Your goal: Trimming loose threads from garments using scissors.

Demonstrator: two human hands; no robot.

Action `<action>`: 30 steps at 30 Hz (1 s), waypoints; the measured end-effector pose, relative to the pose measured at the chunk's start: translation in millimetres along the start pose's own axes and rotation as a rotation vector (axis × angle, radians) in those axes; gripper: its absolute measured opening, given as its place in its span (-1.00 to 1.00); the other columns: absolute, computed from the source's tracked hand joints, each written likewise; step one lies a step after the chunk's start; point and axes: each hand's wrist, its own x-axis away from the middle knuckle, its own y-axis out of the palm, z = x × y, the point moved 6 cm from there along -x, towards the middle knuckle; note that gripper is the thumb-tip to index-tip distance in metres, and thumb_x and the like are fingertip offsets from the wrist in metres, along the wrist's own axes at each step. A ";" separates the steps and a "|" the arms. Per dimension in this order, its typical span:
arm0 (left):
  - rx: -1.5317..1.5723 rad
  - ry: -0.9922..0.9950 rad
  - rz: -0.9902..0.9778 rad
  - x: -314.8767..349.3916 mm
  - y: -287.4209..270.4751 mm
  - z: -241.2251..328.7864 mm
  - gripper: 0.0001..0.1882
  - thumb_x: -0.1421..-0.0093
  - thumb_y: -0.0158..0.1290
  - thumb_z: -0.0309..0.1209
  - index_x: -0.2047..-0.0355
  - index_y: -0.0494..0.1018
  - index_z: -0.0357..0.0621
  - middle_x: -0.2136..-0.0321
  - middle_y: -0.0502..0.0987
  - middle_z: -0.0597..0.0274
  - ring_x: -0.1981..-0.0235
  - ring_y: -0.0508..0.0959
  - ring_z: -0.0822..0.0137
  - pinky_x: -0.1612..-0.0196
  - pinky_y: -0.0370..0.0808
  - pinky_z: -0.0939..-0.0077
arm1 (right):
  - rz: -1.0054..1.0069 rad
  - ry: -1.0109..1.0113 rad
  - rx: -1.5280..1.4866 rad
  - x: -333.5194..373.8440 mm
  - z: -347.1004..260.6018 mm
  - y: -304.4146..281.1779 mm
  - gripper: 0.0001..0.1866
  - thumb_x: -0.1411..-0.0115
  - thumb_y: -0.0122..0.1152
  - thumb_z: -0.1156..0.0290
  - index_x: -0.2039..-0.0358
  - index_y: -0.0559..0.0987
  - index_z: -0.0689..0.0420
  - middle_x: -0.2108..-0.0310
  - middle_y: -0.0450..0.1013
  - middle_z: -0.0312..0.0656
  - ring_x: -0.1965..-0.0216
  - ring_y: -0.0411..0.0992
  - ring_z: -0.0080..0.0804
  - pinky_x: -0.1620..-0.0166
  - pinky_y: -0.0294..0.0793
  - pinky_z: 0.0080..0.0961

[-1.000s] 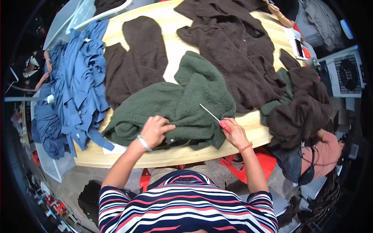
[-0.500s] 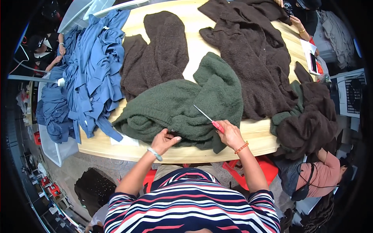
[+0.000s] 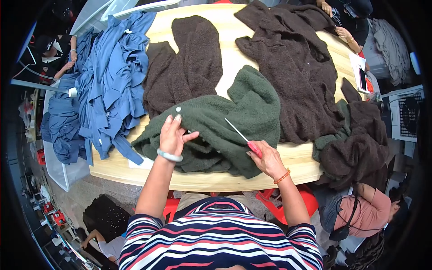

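A dark green knitted garment [image 3: 211, 117] lies bunched at the near edge of the table, with a round white button [image 3: 178, 109] showing on it. My left hand [image 3: 173, 137] rests against its left part, fingers stretched up just below the button and thumb apart. Dark folds partly hide what lies under that hand. Over the right part of the garment, my right hand [image 3: 266, 159] is closed round a red-handled tool [image 3: 255, 148]. Its long thin metal blade points up and left across the green knit; the fingers cover much of the handle.
Dark brown knitted garments [image 3: 292, 67] lie beyond and right. Blue garments [image 3: 112, 81] are heaped at the left. A brown and green bundle [image 3: 355, 135] hangs over the table's right edge. Co-workers sit around; a red stool [image 3: 292, 202] stands near me.
My left hand has moved up and left, its fingers now spread. The green fabric there has shifted, bringing the white button into sight. My right hand keeps the tool almost in place.
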 end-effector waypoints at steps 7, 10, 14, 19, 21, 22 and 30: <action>0.151 -0.005 0.033 -56.2 -16.5 -46.4 -0.81 -0.27 -0.06 -0.61 0.18 0.20 -0.16 0.30 0.43 0.25 0.32 0.57 0.33 0.09 0.62 -0.04 | -0.052 -0.093 0.107 -2.7 -58.2 -18.7 -0.71 -0.14 0.24 0.23 0.15 0.52 0.04 0.54 0.50 -0.01 0.41 0.51 0.03 0.32 0.47 -0.17; 0.110 0.043 -0.013 -64.6 -19.2 -59.4 -0.85 -0.28 -0.08 -0.61 0.19 0.21 -0.16 0.28 0.45 0.23 0.31 0.59 0.32 0.10 0.63 0.01 | -0.077 -0.059 0.190 -13.3 -69.2 -18.8 -0.74 -0.16 0.21 0.21 0.20 0.51 0.04 0.56 0.50 0.00 0.41 0.51 0.04 0.31 0.46 -0.13; 0.035 -0.035 -0.012 -61.6 -5.7 -59.5 -0.82 -0.25 -0.04 -0.61 0.18 0.27 -0.12 0.19 0.49 0.16 0.19 0.59 0.23 0.08 0.63 0.06 | -0.123 -0.163 0.256 -24.9 -79.4 -14.1 -0.75 -0.16 0.17 0.22 0.30 0.49 0.13 0.56 0.50 0.05 0.44 0.52 0.04 0.33 0.48 -0.10; 0.115 -0.114 0.046 -63.8 -18.4 -56.0 -0.91 -0.28 -0.07 -0.58 0.21 0.30 -0.19 0.27 0.50 0.17 0.27 0.61 0.21 0.15 0.66 0.14 | -0.095 -0.069 0.273 -24.2 -64.7 -17.3 -0.75 -0.16 0.18 0.21 0.30 0.48 0.13 0.56 0.50 0.03 0.44 0.53 0.04 0.32 0.49 -0.10; 0.059 -0.163 -0.009 -57.7 -7.5 -57.3 -0.88 -0.27 -0.04 -0.56 0.18 0.30 -0.20 0.23 0.51 0.13 0.22 0.61 0.18 0.13 0.65 0.14 | -0.105 -0.064 0.234 -21.4 -57.7 -11.4 -0.74 -0.17 0.18 0.20 0.29 0.49 0.12 0.57 0.49 0.03 0.44 0.51 0.06 0.33 0.47 -0.10; 0.000 -0.205 -0.063 -52.7 -1.0 -57.0 -0.83 -0.26 -0.01 -0.54 0.15 0.30 -0.21 0.18 0.52 0.09 0.18 0.60 0.16 0.10 0.63 0.15 | -0.114 -0.066 0.192 -20.8 -56.3 -8.5 -0.74 -0.17 0.18 0.18 0.28 0.49 0.10 0.58 0.48 0.02 0.44 0.50 0.07 0.33 0.46 -0.10; 0.002 -0.113 0.111 -57.6 -27.1 -74.9 -0.77 -0.23 -0.04 -0.63 0.16 0.17 -0.30 0.23 0.51 -0.05 0.29 0.64 0.04 0.26 0.70 0.21 | -0.138 -0.036 0.298 -11.3 -58.0 -12.2 -0.75 -0.17 0.19 0.17 0.30 0.49 0.07 0.59 0.48 0.01 0.45 0.51 0.04 0.33 0.47 -0.10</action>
